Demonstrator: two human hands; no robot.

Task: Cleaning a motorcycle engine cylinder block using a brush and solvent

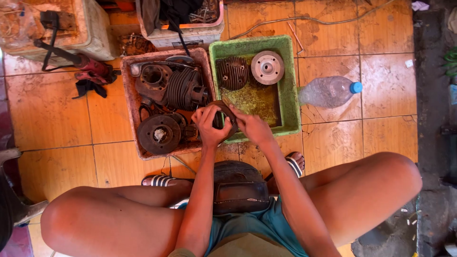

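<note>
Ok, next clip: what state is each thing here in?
Left hand: gripping dark round part.
Right hand: gripping the same part.
Green tray: open, holds two engine parts.
Brown tray: full of rusty parts.
Plastic bottle: lying down, blue cap on.

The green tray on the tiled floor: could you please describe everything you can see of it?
The green tray is a rectangular, plastic-looking bin, worn and stained, with brownish grime on its bottom. It sits flat beside a reddish tray. A dark finned part and a pale round disc lie at its far end. Both hands work over its near left corner.
</note>
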